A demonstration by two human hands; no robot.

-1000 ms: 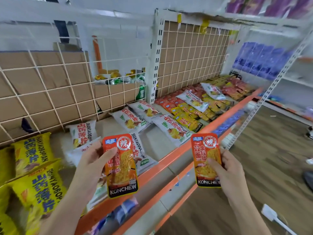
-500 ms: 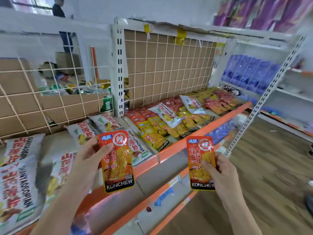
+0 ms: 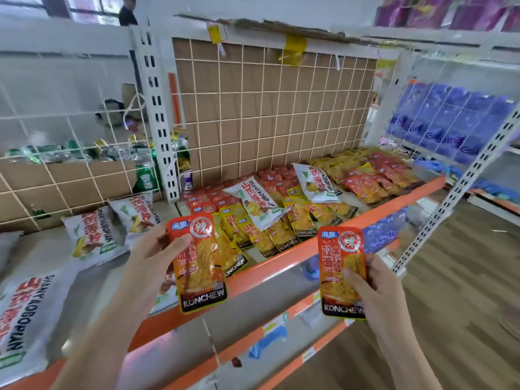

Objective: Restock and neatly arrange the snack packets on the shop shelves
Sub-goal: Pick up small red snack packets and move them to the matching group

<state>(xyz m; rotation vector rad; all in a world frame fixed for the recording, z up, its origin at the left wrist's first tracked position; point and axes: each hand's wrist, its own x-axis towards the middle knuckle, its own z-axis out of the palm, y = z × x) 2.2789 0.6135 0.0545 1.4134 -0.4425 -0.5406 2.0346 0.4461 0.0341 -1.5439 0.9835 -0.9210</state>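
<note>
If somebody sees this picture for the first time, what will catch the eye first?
The left hand grips an orange KONCHEW packet and the right hand a second packet, both upright in the foreground. Behind them, on the orange-edged shelf, yellow packets and red packets lie in rows, with white bags lying across them.

Left grip, right grip bare; forearms bare (slim wrists).

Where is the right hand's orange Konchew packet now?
Head view, lower right: right hand grips the orange foil Konchew packet before the orange shelf edge.
</note>
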